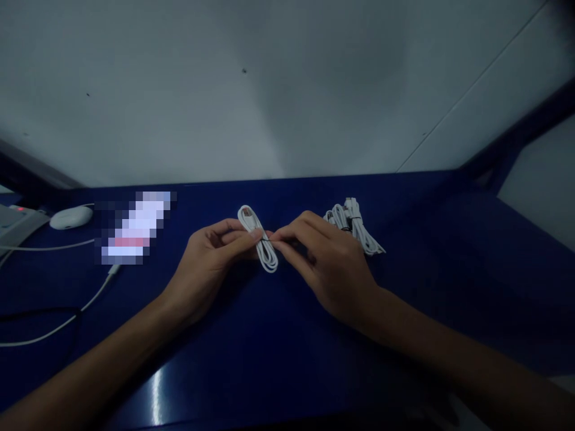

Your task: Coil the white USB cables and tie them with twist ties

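Note:
A white USB cable, folded into a narrow bundle, is held above the blue table. My left hand is closed on it, thumb pressed across the front and fingers behind. One plug with an orange inside shows at the bundle's upper end. A thin dark twist tie crosses the middle of the bundle. My right hand pinches the tie's end between thumb and forefinger, at the bundle's right side. Behind my right hand lie several tied white cable bundles, partly covered by it.
The blue table meets a pale wall at its back. To the left lie a blurred-out lit phone with a white cord plugged in, and a white earbud case. A white box stands at the left edge.

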Demonstrator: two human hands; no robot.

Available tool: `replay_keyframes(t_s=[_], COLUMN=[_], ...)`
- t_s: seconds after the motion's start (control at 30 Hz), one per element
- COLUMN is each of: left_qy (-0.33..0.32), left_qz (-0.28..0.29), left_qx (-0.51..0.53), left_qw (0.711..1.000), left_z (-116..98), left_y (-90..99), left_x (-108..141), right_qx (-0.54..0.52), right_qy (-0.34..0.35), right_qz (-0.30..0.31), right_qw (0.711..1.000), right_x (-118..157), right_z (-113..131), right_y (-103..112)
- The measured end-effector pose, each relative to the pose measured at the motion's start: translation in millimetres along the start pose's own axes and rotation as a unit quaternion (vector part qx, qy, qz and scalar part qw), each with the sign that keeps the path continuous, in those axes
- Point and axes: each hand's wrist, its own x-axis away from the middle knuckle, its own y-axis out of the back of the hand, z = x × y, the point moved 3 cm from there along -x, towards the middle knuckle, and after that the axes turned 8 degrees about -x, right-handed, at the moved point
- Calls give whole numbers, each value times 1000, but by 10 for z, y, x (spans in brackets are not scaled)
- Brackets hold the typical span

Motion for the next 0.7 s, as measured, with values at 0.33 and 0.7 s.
replay_keyframes(t_s=[0.33,0.7], left_qy=[23,-24], left_qz=[12,-96], left_qx=[13,42], left_qw=[1000,994], left_z=[12,-95], left_y=[4,24], left_x=[-12,-29], right_qx=[-9,2], right_qy=[30,78], right_qz=[7,38], right_qw=[1000,996], right_x=[10,13], right_z=[33,61], right_y=[-46,-81])
